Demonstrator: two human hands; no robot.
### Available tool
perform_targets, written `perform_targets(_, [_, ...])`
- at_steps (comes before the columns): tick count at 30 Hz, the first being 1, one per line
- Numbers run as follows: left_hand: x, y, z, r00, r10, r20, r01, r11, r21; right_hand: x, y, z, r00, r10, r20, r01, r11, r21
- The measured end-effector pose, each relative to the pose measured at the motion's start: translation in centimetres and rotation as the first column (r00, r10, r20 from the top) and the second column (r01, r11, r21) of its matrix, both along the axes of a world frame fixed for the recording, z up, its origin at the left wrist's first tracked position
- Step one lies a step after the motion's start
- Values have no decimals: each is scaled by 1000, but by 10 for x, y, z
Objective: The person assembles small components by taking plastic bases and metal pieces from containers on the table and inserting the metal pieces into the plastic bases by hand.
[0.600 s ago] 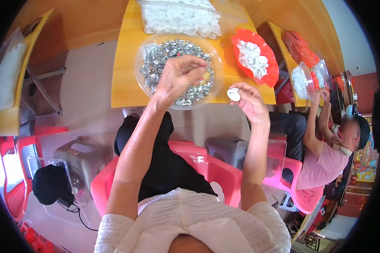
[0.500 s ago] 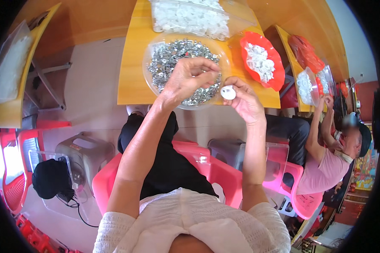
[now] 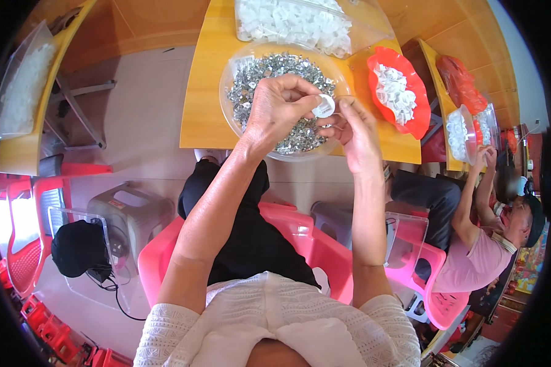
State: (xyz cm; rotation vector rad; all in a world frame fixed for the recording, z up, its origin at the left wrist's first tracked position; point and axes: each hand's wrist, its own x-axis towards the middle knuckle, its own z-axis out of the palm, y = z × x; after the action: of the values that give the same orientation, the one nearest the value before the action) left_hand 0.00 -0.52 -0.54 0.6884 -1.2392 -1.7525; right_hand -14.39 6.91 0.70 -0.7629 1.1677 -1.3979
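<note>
A small white round cap (image 3: 323, 106) is pinched between the curled left hand (image 3: 280, 107) and right hand (image 3: 355, 131), held just above the clear bowl (image 3: 232, 73) of silvery metal pieces (image 3: 269, 70) on the yellow surface (image 3: 203, 92).

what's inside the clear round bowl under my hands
The clear round bowl holds a heap of small shiny metal pieces. Your left hand, your right hand and the small white cap between them cover the middle and right of the heap.
</note>
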Motion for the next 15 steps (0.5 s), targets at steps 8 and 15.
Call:
perform_targets(8, [-1, 1, -3, 999, -31, 38, 31, 999, 24, 6, 5, 0, 952, -128, -278, 90, 985, -148])
perform_targets(15, [3, 2, 3, 988, -144, 59, 141, 989, 44, -1, 2, -1, 962, -155, -224, 128, 983, -132])
